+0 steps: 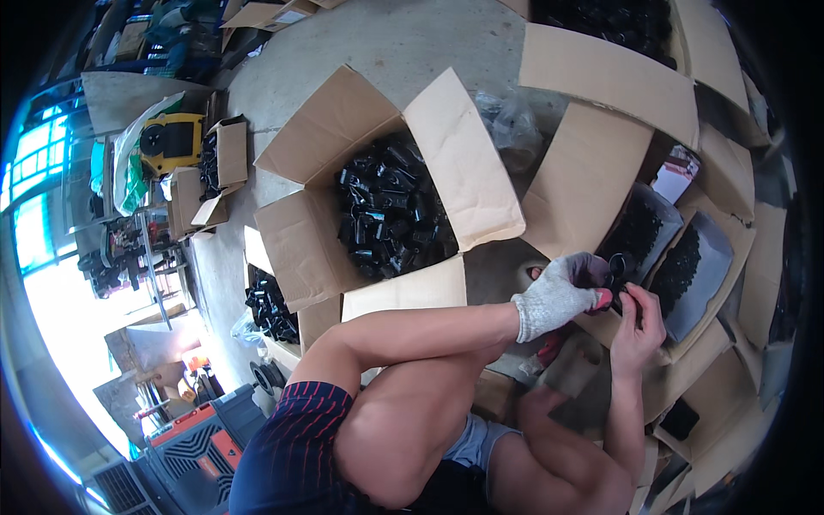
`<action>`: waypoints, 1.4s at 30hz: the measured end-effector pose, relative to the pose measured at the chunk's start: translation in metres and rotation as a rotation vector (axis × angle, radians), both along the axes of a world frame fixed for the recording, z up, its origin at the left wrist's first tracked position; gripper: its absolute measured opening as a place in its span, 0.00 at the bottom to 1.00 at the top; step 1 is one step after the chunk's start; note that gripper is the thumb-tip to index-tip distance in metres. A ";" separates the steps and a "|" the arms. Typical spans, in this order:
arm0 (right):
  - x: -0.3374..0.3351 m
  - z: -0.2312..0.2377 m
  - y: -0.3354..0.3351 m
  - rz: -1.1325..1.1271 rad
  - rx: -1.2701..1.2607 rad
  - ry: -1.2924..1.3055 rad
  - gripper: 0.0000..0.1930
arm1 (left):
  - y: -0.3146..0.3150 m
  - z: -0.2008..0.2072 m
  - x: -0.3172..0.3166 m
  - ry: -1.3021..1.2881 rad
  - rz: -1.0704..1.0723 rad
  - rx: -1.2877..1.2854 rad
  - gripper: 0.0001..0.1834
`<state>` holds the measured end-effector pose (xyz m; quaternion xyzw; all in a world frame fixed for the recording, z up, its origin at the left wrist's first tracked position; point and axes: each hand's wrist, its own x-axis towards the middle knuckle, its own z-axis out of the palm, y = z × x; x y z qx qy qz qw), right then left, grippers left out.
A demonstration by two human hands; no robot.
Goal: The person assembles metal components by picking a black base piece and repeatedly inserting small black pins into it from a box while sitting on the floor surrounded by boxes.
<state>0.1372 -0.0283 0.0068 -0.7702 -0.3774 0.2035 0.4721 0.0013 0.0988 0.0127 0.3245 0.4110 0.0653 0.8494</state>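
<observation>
My left hand point(556, 296) wears a grey-white knitted glove with pink-red at the fingers. It is closed round a black plastic part point(618, 268) with a rounded end. Bare, my right hand point(639, 330) pinches with thumb and fingertips right at the lower side of that part; whatever is between those fingertips is too small to make out. Just beyond the hands, two grey-white trays point(714, 257) of small black pieces point(678, 268) sit in a cardboard box. Left of the hands, a large open carton point(481, 193) holds a heap of black plastic parts point(390, 206).
Another carton point(609, 73) of black parts stands at the far right. Clear plastic bags point(511, 129) lie beside the large carton. Smaller boxes of black parts point(270, 307), a yellow-and-black machine point(172, 144) and a grey-and-red case point(197, 451) are at left. Cardboard flaps surround my right arm.
</observation>
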 end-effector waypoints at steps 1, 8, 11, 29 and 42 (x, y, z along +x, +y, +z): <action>-0.001 0.000 0.002 0.016 0.002 -0.013 0.06 | 0.000 -0.003 -0.003 -0.005 0.004 0.003 0.24; -0.003 -0.003 -0.002 -0.033 -0.068 0.048 0.04 | 0.000 0.006 0.000 0.041 -0.059 0.092 0.25; -0.005 0.002 0.002 0.007 -0.120 -0.028 0.07 | -0.001 0.011 0.000 0.033 -0.068 0.145 0.25; 0.019 0.034 -0.012 0.160 -0.093 0.148 0.09 | 0.002 0.026 0.006 0.069 -0.133 0.163 0.17; 0.020 0.011 -0.031 0.279 -0.101 -0.390 0.09 | 0.000 0.027 0.007 0.043 -0.240 0.177 0.17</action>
